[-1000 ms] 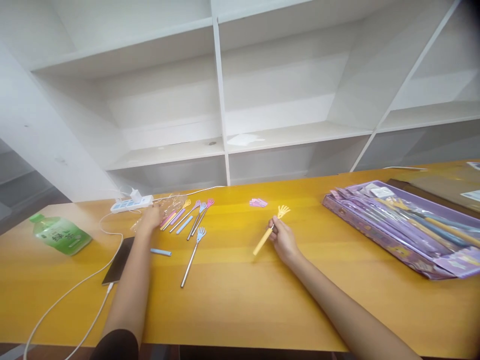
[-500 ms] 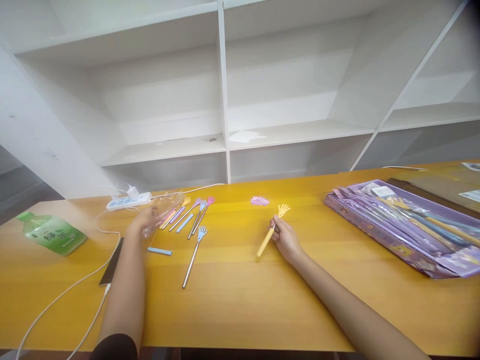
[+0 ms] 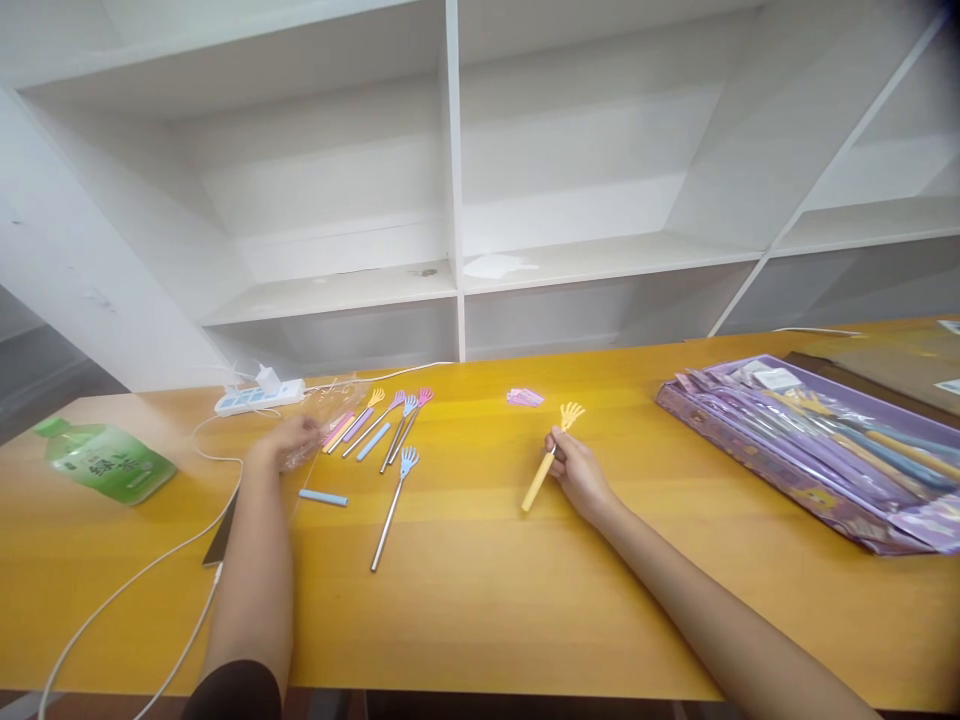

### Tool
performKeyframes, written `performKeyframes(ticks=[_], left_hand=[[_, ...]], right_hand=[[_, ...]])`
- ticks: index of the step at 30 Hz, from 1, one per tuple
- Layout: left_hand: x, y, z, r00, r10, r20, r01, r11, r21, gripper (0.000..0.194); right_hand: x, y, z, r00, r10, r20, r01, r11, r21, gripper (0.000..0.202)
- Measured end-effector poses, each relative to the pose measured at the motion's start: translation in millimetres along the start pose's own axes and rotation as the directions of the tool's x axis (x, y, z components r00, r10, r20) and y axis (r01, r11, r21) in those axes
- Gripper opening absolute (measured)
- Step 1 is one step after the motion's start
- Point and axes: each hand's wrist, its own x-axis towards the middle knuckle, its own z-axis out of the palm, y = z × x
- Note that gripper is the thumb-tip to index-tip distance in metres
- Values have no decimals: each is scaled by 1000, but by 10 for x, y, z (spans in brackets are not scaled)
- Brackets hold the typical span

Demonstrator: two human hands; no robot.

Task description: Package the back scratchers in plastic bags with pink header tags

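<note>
2 bare hands are well apart over the table (image 3: 465, 600). The right hand (image 3: 581, 472) is clamped on a yellow back scratcher (image 3: 538, 480), its claw head pointing to 1 o'clock and its handle to 7. The left hand (image 3: 294, 437) is at some clear plastic wrapping (image 3: 330, 398); whether it grips this, I cannot tell. From the left hand, a cluster of scratchers and tubes (image 3: 373, 441) lies at 3 o'clock, a green bottle (image 3: 112, 460) at 9.
</note>
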Motion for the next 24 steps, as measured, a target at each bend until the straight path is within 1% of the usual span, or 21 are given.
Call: performKeyframes(ticks=[3,6,8,12,14,15,17,19,21,23,24], left_hand=[[-14,23,-44,999,15,-32,-13,999,43,35],[-4,61,-82,995,2,-97,8,995,98,27],[-1,95,-107,989,-4,-148,23,992,128,30],[-40,181,-190,972,0,-235,41,985,166,41],[-87,232,-253,955,23,-296,30,985,171,40],[-116,261,-287,945,35,-326,15,989,148,37],[-184,333,-353,926,50,-374,-46,999,19,34],[-260,446,-403,917,68,-393,-158,966,-202,34],[-341,624,-413,903,120,-412,-300,863,-406,38],[-431,881,-359,880,197,-432,-424,737,-527,43],[-481,1037,-302,868,236,-436,-471,669,-575,45]], right_hand=[[2,-1,-10,1000,0,3,0,1000,-4,54],[-5,-3,-16,1000,5,13,-4,1000,-14,52],[-6,-1,-19,1000,4,16,-4,1000,-18,52],[-2,12,-22,1000,-1,17,1,1000,-19,52],[0,17,-22,1000,-6,22,6,1000,-29,52],[0,17,-23,1000,-7,25,8,999,-36,51],[-3,16,-23,1000,-8,29,9,999,-46,51],[-9,8,-21,1000,-13,23,14,999,-50,52],[-22,-6,-14,1000,-28,14,28,998,-58,53],[-42,-28,5,998,-62,17,63,995,-77,54],[-57,-41,20,996,-89,25,91,992,-88,55]])
